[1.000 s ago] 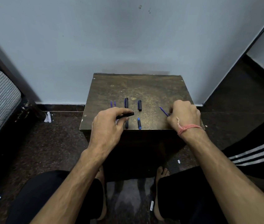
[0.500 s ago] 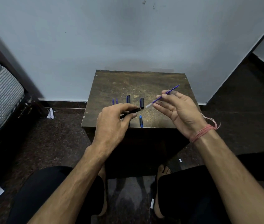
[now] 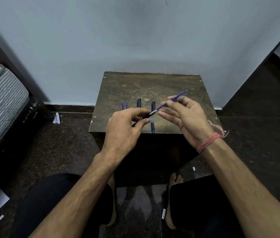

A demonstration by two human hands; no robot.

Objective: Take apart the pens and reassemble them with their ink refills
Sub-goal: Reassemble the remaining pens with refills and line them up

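Sliding the blue ink refill [image 3: 170, 101], pinched in the right hand [image 3: 186, 117], into the black pen barrel [image 3: 144, 117] gripped by the left hand [image 3: 123, 129] above the tabletop's [image 3: 178, 83] front edge, probably needing a straight push next.

This is a room in a home, most likely a bedroom. A bed with a striped mattress [image 3: 0, 100] in a dark wooden frame stands at the left. A plain pale wall [image 3: 135, 35] meets a dark speckled stone floor [image 3: 53, 148], and a small, worn wooden bench [image 3: 153, 86] is pushed against that wall. A person sits barefoot before it, feet [image 3: 173, 182] on the floor.
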